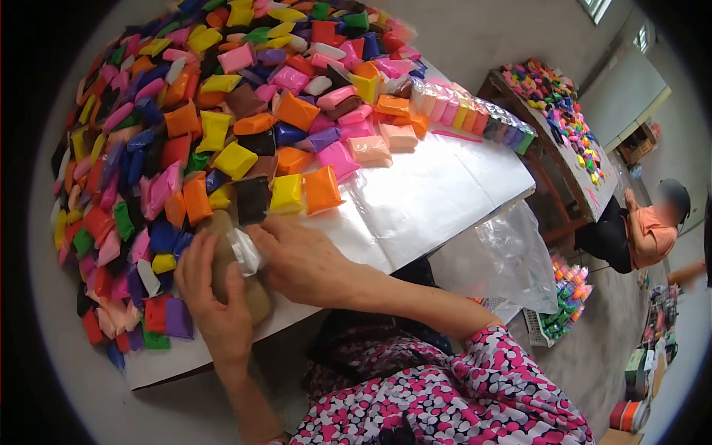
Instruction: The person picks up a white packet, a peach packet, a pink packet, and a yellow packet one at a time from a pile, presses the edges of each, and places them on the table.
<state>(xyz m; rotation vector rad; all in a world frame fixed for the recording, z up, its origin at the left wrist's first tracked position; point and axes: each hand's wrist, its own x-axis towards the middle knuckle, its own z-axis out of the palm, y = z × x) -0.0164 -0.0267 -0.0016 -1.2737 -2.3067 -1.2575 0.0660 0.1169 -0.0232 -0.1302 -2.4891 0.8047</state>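
Note:
A long tan object [258, 302] lies at the table's near edge, partly hidden by my hands. My left hand [215, 297] is wrapped round its left side, with the thumb on top. Crossing its middle is a shiny, clear or silvery strip [243, 251]. My right hand [297, 259] has its fingers closed at the strip's right end, and blur hides the exact grip. Just beyond the hands sit a black packet [252, 199], a yellow packet [287, 194] and an orange packet [322, 190].
Piled colourful packets [167, 185] cover the table's left and far parts. A wrapped row of packets [467, 111] lies on the white sheet [437, 185]. A clear plastic bag [512, 252] hangs right, near a filled basket [535, 326]. Another person [653, 233] sits by a second table [552, 133].

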